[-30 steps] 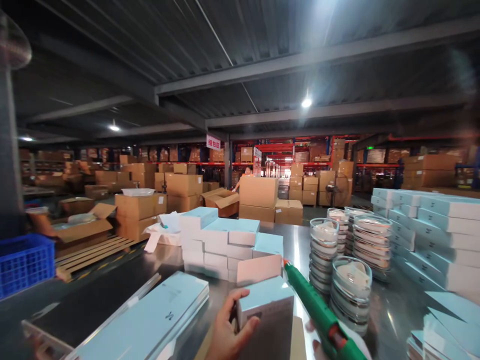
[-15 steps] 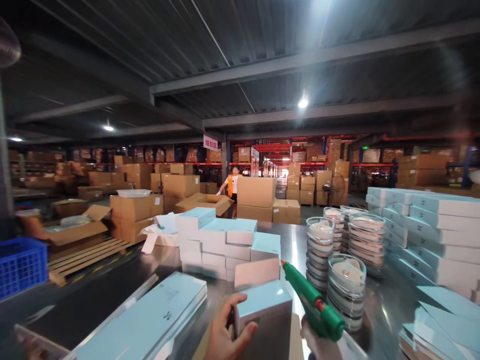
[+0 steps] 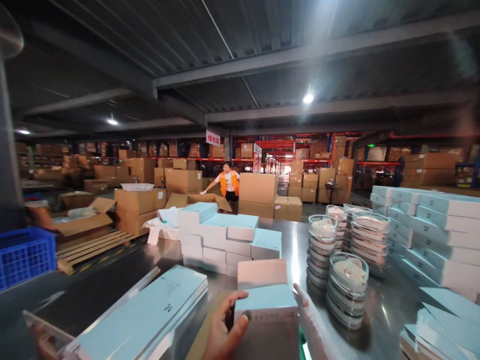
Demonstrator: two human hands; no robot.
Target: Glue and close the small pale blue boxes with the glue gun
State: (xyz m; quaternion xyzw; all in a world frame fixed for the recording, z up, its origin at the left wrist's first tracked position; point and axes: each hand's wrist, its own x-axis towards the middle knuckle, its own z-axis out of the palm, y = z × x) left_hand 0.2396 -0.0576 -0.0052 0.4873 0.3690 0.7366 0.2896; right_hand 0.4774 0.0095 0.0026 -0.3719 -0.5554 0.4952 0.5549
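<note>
Pale blue on top and white on its sides, the small box (image 3: 267,306) stands at the near edge of the steel table (image 3: 390,310), its flap raised behind it; no print can be read on it. The left hand (image 3: 223,334) grasps its left side, thumb pressed against the near front corner and fingers curled up along the side. The right hand (image 3: 314,325) lies flat against the right side, fingers stretched out toward the far top corner, touching but not clenched. Just left of the box lies a stack of flat blue sleeves (image 3: 150,320) bearing a small dark logo too small to read. Beyond it is a pile of like boxes (image 3: 225,240), and to the right are stacks of clear round containers (image 3: 347,287). Far off, a white hanging sign (image 3: 213,138) carries red Chinese characters, and a person in an orange vest (image 3: 228,184) bends over cartons
</note>
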